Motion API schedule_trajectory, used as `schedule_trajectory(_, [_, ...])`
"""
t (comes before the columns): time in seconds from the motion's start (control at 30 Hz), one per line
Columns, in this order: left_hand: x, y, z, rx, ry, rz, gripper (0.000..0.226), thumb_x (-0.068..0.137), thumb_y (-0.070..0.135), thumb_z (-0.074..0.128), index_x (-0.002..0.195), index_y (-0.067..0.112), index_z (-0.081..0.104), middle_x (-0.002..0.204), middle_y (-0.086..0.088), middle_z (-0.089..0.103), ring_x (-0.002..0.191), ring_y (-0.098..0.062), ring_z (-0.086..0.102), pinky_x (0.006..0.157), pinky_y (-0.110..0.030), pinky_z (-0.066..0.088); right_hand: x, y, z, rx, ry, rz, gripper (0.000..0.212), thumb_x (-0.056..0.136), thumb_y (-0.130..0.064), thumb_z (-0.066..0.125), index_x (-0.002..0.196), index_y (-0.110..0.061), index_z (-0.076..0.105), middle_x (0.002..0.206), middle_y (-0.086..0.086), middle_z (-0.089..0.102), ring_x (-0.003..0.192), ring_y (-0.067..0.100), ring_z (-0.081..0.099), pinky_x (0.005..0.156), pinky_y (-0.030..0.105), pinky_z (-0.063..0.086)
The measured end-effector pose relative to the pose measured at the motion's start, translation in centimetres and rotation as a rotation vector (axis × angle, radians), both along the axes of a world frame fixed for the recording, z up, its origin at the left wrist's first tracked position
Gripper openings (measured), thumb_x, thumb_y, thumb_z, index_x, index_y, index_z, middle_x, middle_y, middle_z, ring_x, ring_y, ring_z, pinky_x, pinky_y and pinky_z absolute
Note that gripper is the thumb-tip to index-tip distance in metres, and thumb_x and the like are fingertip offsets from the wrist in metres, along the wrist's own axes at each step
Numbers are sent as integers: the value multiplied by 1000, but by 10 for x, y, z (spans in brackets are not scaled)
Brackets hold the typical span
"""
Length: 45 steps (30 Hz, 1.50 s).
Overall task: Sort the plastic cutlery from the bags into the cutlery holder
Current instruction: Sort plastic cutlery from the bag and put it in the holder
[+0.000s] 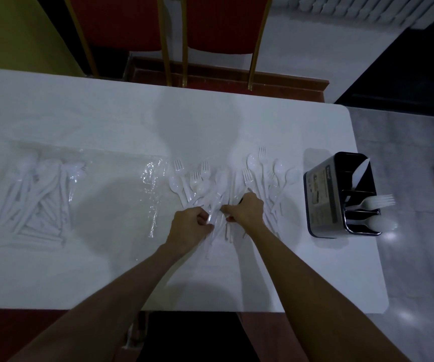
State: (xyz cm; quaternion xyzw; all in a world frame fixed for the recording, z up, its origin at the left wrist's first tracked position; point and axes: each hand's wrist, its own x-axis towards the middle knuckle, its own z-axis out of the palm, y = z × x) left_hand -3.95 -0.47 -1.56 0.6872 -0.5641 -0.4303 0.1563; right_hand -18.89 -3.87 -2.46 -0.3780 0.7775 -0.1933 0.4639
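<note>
A loose pile of white plastic cutlery [226, 184], forks, spoons and knives, is spread over the middle of the white table [236, 121]. My left hand [191, 227] and my right hand [246, 211] rest on the near part of the pile, fingers curled around handles of white pieces. Which piece each hand grips is hard to tell. The dark cutlery holder [325, 197] stands at the right and holds a knife [359, 173], a fork [375, 202] and a spoon [381, 223] in separate compartments. A clear bag of cutlery [30, 199] lies at the left.
An empty crumpled clear bag [153, 189] lies just left of the pile. Two red chairs [218, 35] with gold frames stand beyond the far edge. The table's right edge is close behind the holder, with grey floor [419, 270] past it.
</note>
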Motion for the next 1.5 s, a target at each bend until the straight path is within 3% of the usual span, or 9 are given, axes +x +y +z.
schedule_trajectory(0.27, [-8,-2,0,26,-133,-101,11,71,11,74,81,5,74,84,-10,73,84,-23,67,75,-26,49,-4,-6,3,66,-27,23,29,71,-10,78,90,9,66,71,11,68,65,27,71,69,48,60])
schedule_trajectory(0.43, [-4,0,1,42,-64,-48,6,72,11,72,75,6,70,68,-1,66,69,-15,60,65,-19,38,-20,-4,9,39,-87,-98,13,80,-2,70,79,10,65,63,9,62,47,11,61,52,24,58])
schedule_trajectory(0.6, [-11,-1,1,0,-17,-12,9,74,9,70,69,13,62,54,14,50,62,-8,50,55,-9,32,-30,-11,12,-120,-24,-160,20,86,-8,64,84,12,67,67,13,66,45,9,61,59,30,60])
schedule_trajectory(0.7, [-19,-6,-1,-10,-6,-15,6,76,10,70,78,5,68,66,-1,64,65,-7,53,58,-10,33,-33,-13,12,-158,61,-145,24,90,-10,61,81,11,65,66,12,65,40,2,58,45,17,51])
schedule_trajectory(0.87, [-39,-19,-6,8,9,-61,12,78,13,71,80,1,69,78,-10,70,72,-15,61,64,-20,39,-42,-6,7,-164,140,-117,29,92,-15,58,87,13,64,79,24,70,66,33,67,63,35,56])
schedule_trajectory(1.03, [-67,-27,-6,1,-85,-51,24,80,23,71,69,5,60,75,-12,67,74,-23,64,62,-30,46,-51,-3,7,-158,147,-87,29,94,-19,57,87,8,65,73,15,68,50,10,57,48,10,43])
schedule_trajectory(1.17, [-76,-29,-9,7,-158,-69,27,83,29,69,78,4,61,83,-14,64,80,-26,63,64,-29,42,-57,-1,8,-146,110,-116,30,91,-24,64,87,5,66,66,7,66,53,12,63,52,14,46])
schedule_trajectory(1.33, [-78,-27,-3,3,-213,-108,16,83,15,62,84,0,59,89,-18,64,85,-32,63,61,-32,42,-62,3,20,-153,12,-129,25,84,-20,73,92,3,67,72,5,68,57,13,67,62,24,59])
schedule_trajectory(1.5, [-72,-17,1,53,-212,-129,12,83,13,57,90,3,54,102,-15,57,99,-31,57,72,-32,44,-66,7,38,-186,-37,-105,15,80,-19,76,87,-14,62,75,-5,65,62,8,66,56,15,56])
